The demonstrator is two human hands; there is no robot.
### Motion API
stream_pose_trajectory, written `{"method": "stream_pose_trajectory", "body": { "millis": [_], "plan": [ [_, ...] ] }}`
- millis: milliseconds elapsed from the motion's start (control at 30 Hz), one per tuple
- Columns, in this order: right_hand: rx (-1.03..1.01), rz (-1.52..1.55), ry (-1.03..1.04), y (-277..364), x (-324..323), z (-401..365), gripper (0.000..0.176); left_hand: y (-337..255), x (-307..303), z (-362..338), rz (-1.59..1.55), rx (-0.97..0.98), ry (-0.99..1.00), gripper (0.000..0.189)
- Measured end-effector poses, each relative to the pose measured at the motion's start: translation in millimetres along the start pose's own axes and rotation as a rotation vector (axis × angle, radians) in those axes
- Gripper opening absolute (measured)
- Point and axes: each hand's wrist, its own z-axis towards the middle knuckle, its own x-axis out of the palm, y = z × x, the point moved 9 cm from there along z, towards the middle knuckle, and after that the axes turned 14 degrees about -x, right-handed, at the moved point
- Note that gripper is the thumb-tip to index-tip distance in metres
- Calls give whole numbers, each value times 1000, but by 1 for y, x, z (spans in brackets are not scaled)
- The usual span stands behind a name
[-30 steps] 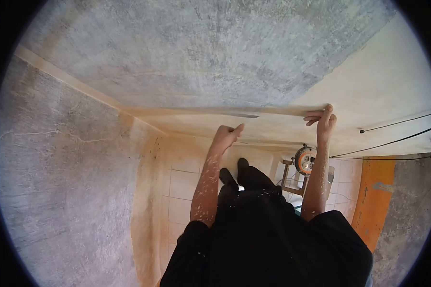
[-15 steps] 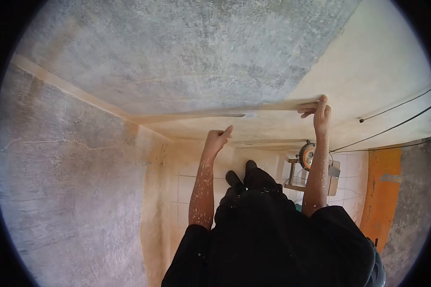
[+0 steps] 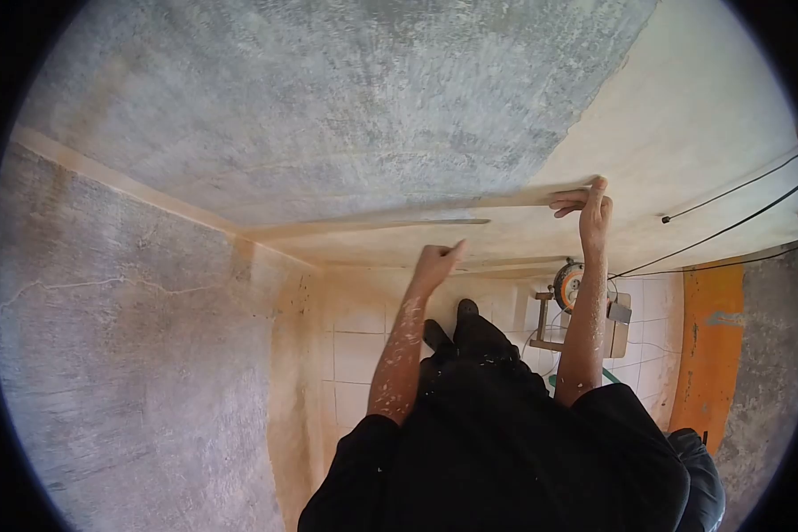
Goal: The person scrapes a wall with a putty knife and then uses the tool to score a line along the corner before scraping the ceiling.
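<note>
A long, thin wooden straightedge [image 3: 390, 215] lies flat against the cream plaster where it meets the grey rendered wall [image 3: 328, 97]. My right hand [image 3: 585, 208] pinches its right end, fingers wrapped over the edge. My left hand [image 3: 439, 262] is a loose fist just below the straightedge, close to the wall and not touching it. I cannot see anything inside the fist. Both forearms are speckled with plaster. My black clothes and shoes [image 3: 457, 319] fill the lower middle.
A second grey wall [image 3: 124, 355] closes the left side. White floor tiles [image 3: 355, 355] lie below. An orange cable reel [image 3: 569, 284] sits on a wooden stool to the right. Black cables [image 3: 727, 232] run along the right wall, above an orange door frame [image 3: 705, 346].
My left hand dropped off the wall, then swung right and closed into a fist. My right hand lifted the straightedge's right end slightly and now holds still.
</note>
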Motion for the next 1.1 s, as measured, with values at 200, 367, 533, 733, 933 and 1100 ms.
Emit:
{"method": "stream_pose_trajectory", "body": {
  "millis": [200, 367, 533, 733, 933, 1100],
  "plan": [
    [-12, 8, 21, -5, -4, -3, 85, -8, -77, -22, -34, -141, 14, 60],
    [-28, 24, 46, -9, -6, 4, 82, -22, 31, -3, -12, 54, -14, 62],
    [7, 33, 40, -12, -9, 0, 82, -8, -62, -38, -26, -226, -27, 54],
    [17, 18, -1, -10, -9, -2, 79, 3, 17, 2, 71, -73, -3, 59],
    [-22, 91, 38, -9, -9, 0, 76, -12, -63, -47, -48, -230, -81, 58],
    [-23, 56, 10, -11, -10, 2, 77, -25, -33, -38, -105, -177, -12, 56]
  ]
}}
